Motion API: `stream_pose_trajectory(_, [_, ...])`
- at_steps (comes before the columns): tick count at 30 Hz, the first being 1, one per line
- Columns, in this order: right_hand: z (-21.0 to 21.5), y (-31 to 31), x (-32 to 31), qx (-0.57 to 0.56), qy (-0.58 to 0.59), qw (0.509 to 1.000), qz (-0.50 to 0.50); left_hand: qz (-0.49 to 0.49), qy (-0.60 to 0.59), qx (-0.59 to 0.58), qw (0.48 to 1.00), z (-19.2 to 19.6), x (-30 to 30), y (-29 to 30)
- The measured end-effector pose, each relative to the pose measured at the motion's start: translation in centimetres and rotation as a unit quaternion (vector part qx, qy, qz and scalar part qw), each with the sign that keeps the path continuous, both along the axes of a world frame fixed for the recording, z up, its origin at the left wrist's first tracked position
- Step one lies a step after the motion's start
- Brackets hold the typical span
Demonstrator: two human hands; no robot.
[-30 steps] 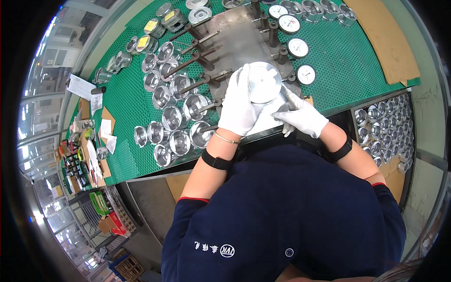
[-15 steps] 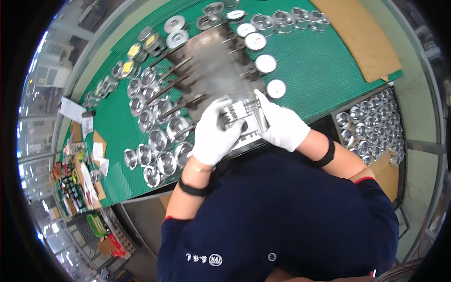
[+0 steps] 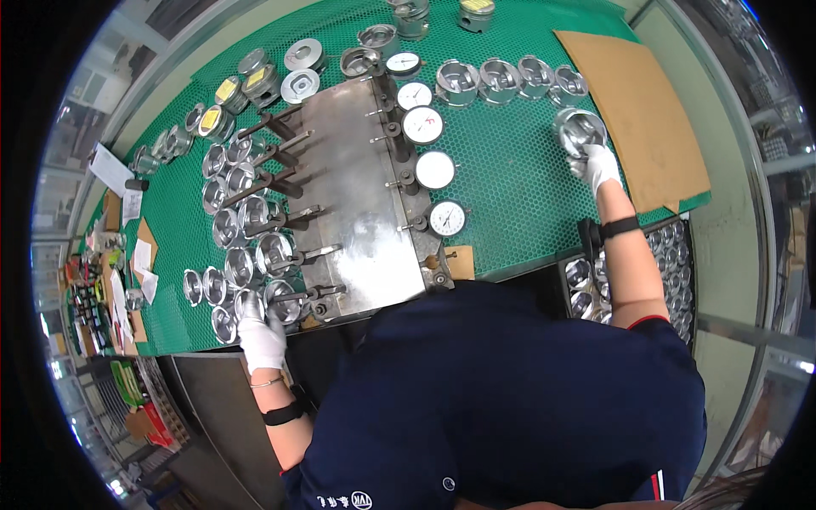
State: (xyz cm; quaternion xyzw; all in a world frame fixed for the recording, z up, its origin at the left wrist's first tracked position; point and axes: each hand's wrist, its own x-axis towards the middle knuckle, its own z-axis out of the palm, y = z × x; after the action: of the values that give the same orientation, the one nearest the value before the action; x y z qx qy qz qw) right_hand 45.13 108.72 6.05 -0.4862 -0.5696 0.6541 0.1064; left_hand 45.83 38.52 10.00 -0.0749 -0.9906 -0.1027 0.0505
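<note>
My right hand [image 3: 597,168], in a white glove, grips a shiny metal piston [image 3: 582,129] by its near side, at the left edge of the brown cardboard. Far to the left, my gloved left hand [image 3: 262,338] has its fingers on another piston [image 3: 247,303] in the near part of a group; its fingertips are slightly blurred. Between the hands lies a steel measuring fixture with a flat plate [image 3: 361,200]. Dark metal bars [image 3: 276,183] stick out along its left side, and several round white dial gauges [image 3: 435,170] line its right side.
A green textured mat [image 3: 510,191] covers the bench. More pistons [image 3: 499,81] stand in a row at the back, left of the cardboard sheet [image 3: 646,127]. A tray of pistons [image 3: 671,255] sits below the bench's right edge. Papers [image 3: 144,259] lie at the far left.
My hands were together over a metal part at the fixture's near end. They have moved apart: the right to the far right with a piston, the left to the pistons on the left.
</note>
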Motion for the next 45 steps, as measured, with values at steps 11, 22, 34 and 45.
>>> stream_pose_trajectory(11, [-9.8, 11.1, -5.4, -0.116, 0.183, 0.971, -0.097, 0.070, -0.010, -0.159, 0.985, -2.0, 1.9, 6.3])
stream_pose_trajectory(22, [0.8, -6.8, -0.4, 0.031, 0.173, 0.982, 0.070, 0.039, -0.094, -0.071, 0.992, -0.6, 1.5, 4.1])
stream_pose_trajectory(34, [13.0, -34.7, 2.9, 0.053, 0.238, 0.735, 0.632, -0.050, -0.380, 0.633, 0.673, 12.2, 1.9, 5.8])
stream_pose_trajectory(45, [8.8, -35.4, 4.4, 0.487, 0.196, 0.679, 0.513, -0.205, -0.217, 0.300, 0.906, 6.8, -1.2, 9.7])
